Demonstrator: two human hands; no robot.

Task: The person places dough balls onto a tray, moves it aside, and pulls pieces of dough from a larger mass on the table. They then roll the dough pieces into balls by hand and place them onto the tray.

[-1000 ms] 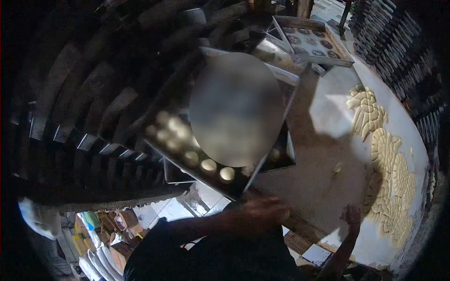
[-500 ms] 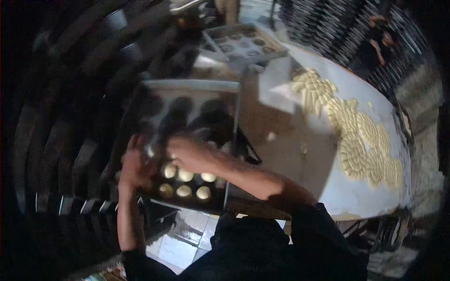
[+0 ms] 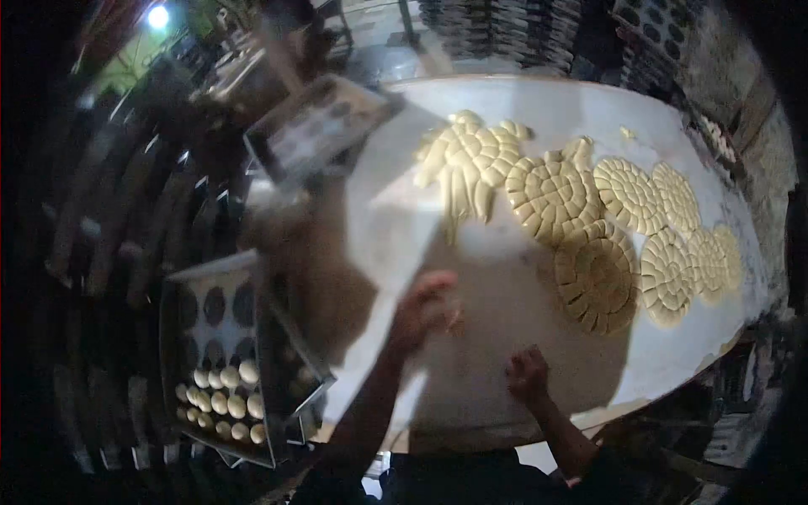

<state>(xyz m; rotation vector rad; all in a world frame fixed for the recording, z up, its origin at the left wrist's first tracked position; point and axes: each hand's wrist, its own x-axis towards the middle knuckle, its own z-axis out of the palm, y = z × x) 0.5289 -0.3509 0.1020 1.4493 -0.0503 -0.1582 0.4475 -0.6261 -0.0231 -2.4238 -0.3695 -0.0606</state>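
Above the bench point(image 3: 551, 103), the left hand point(image 3: 425, 305) is seen blurred, with its fingers bent and apart. The right hand point(image 3: 528, 373) is held nearby, fingers curled; whether anything is pinched cannot be told. Cut dough point(image 3: 555, 199) is spread beyond them, and dough balls point(image 3: 237, 406) are carried in the tray point(image 3: 260, 337) at left.

Table point(image 3: 488, 362): pale, smooth top with a curved edge, dark shadow lying over its near middle.
Dough rounds point(image 3: 629, 195): several flat ones, scored into wedges, crowded together toward the right from where I stand.
Loose dough cluster point(image 3: 471, 156): left of the rounds, long strips trailing nearward.
Dough scrap point(image 3: 627, 132): small, alone near the far edge.
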